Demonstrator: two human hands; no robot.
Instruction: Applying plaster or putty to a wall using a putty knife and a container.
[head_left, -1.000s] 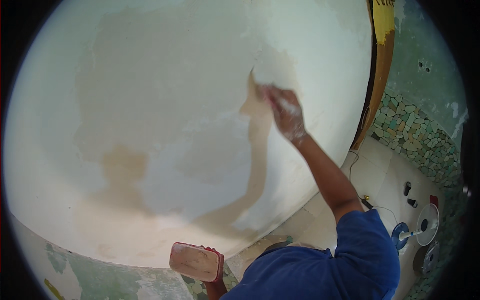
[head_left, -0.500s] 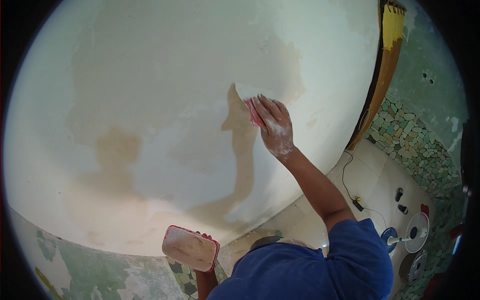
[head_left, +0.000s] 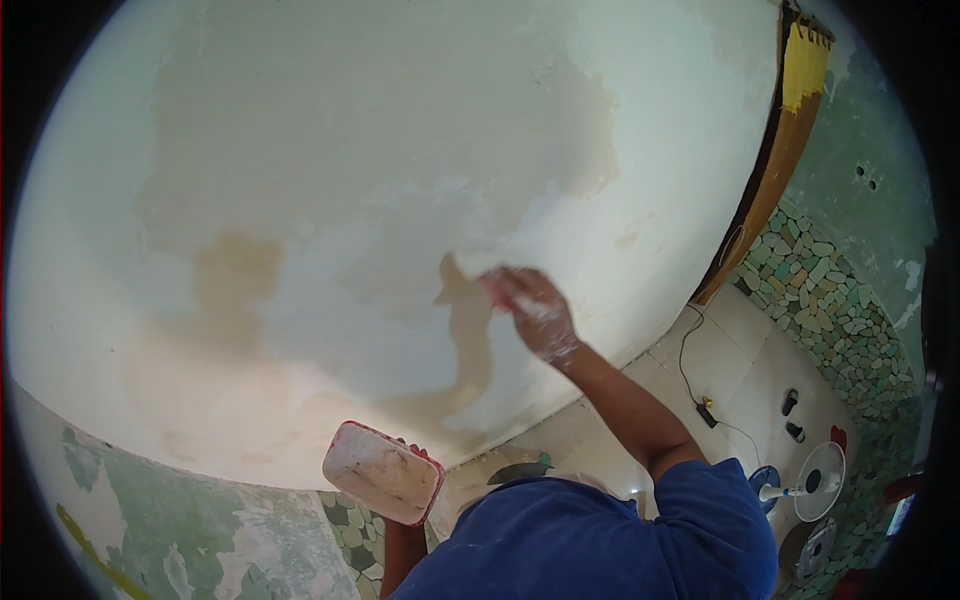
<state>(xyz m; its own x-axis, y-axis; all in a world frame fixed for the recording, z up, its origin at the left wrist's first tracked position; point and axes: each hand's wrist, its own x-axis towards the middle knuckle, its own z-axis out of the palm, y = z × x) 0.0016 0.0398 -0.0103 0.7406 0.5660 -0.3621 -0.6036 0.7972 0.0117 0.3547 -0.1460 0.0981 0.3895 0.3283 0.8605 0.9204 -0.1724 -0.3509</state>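
Observation:
High in front of me, my right hand (head_left: pixel 541 312), dusted with white powder, is closed round a red-handled putty scraper (head_left: pixel 494 289) at the wall. Motion blurs the scraper and its blade can hardly be made out; I cannot tell whether it touches the wall. Low and left of my body, my left hand (head_left: pixel 417 450) grips a shallow red-rimmed tub (head_left: pixel 349 478) smeared inside with pale residue. Only fingertips show past the tub's edge; its body hides the rest of that hand. The white wall (head_left: pixel 620 270) carries greyer damp-looking patches and my shadow.
A brown post with yellow cloth (head_left: pixel 806 65) stands at the wall's right edge. On the tiled floor at right lie a cable with a plug block (head_left: pixel 707 414), dark sandals (head_left: pixel 791 401) and a standing fan (head_left: pixel 820 482). A peeling green wall (head_left: pixel 160 530) is at lower left.
My right hand has come down and slightly away from the upper wall, with the scraper still in it. The tub in my left hand has stayed almost in place. The view has shifted slightly.

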